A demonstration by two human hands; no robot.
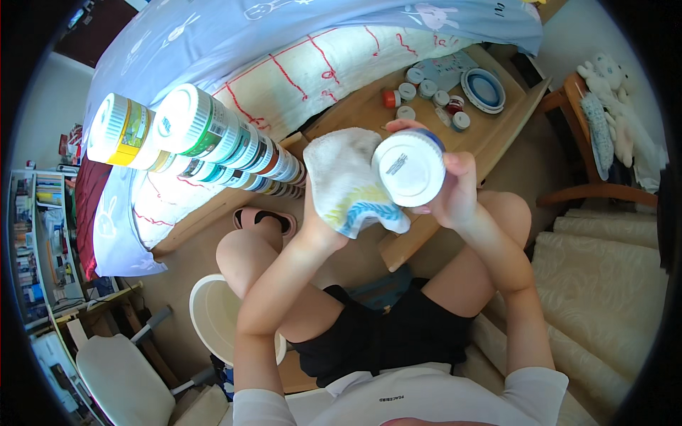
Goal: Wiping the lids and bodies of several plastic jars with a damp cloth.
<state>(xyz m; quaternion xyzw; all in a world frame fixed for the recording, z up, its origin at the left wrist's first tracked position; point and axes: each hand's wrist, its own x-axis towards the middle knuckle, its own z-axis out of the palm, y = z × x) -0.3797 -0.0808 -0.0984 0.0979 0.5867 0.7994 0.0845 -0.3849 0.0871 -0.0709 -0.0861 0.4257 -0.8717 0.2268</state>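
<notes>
Right hand [455, 188] clasping white-and-blue jar [408, 170]; left hand [328, 231] under white cloth [342, 167], grip hidden, can't tell. Jar stacks [226, 135] rising off left.

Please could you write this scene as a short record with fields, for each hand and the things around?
Left hand: covered by a patterned white cloth; fingers hidden
Right hand: grips a white-and-blue jar, white round end toward the camera
Cloth and jar: side by side; exact contact unclear
Left: tall stacks of jars beside the bed
Ahead, right: small jars and a round blue-and-white item on a wooden surface
Lower left: cream bucket
</notes>
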